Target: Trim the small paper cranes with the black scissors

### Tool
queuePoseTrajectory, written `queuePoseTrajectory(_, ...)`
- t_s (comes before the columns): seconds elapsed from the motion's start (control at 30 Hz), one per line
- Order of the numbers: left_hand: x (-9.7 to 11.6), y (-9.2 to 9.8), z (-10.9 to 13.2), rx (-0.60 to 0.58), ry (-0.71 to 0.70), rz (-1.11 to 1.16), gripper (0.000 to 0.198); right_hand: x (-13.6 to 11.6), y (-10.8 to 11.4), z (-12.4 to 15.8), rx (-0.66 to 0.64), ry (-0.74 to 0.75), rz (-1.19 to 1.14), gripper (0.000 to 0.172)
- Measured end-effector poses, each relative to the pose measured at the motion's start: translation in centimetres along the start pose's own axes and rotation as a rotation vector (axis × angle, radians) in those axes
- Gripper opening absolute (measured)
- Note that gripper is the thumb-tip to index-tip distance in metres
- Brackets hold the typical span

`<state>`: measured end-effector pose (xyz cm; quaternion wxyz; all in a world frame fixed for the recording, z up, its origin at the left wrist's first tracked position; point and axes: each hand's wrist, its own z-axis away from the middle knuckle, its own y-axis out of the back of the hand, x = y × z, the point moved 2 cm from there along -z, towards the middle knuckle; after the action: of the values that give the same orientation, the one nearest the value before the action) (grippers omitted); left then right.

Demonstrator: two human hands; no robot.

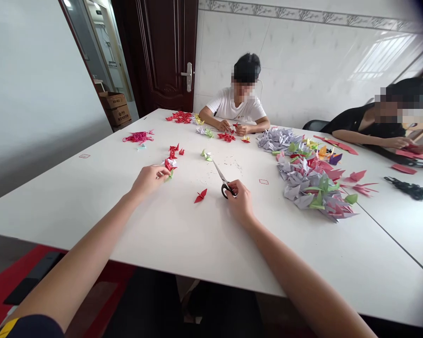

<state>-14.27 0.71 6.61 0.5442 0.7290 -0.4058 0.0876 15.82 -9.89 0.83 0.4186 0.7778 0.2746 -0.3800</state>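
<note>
My left hand (148,179) is closed in a pinch on a small strung bunch of folded paper cranes (168,165), red and white with a green one, lying on the white table (183,234). My right hand (240,201) grips the black handles of a pair of scissors (223,179) that lie flat, blades pointing away to the left. A single red paper crane (200,195) sits between my hands. A pale green and white crane (207,154) lies just beyond the scissor tips.
A big heap of grey, red and green paper cranes (308,178) fills the table's right side. A pink string bundle (138,136) lies far left. One person across the table folds red paper; another sits at the right. A dark door stands behind.
</note>
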Motion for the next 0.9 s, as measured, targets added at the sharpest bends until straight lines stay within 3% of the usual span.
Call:
queuePoseTrajectory(0.13, -1.8, -0.2, 0.4, 0.097, 0.002, 0.021, 0.023, -0.1, 0.2, 0.0, 0.025, -0.007, -0.014, 0.016)
queuePoseTrajectory(0.2, -1.7, -0.7, 0.6, 0.075, -0.006, 0.037, 0.023, -0.1, 0.2, -0.1, 0.023, -0.002, -0.015, 0.016)
queuePoseTrajectory(0.5, 5.1, -5.5, 1.5, -0.391, -0.18, 0.284, 0.028, 0.0, 0.3, -0.3, 0.007, 0.019, 0.018, 0.016)
queuePoseTrajectory(0.6, 5.9, -7.6, 1.0, -0.461, -0.167, 0.359, 0.013, 0.3, 0.4, -0.4, -0.001, 0.033, 0.074, 0.019)
queuePoseTrajectory(0.77, 6.3, -10.5, -0.3, -0.46, -0.1, 0.512, 0.006, 0.8, 0.0, -0.6, -0.051, 0.064, 0.158, 0.021)
queuePoseTrajectory(0.9, 7.1, -12.6, -1.5, -0.379, -0.022, 0.591, 0.008, 0.9, -0.2, -0.7, -0.066, 0.091, 0.207, 0.023)
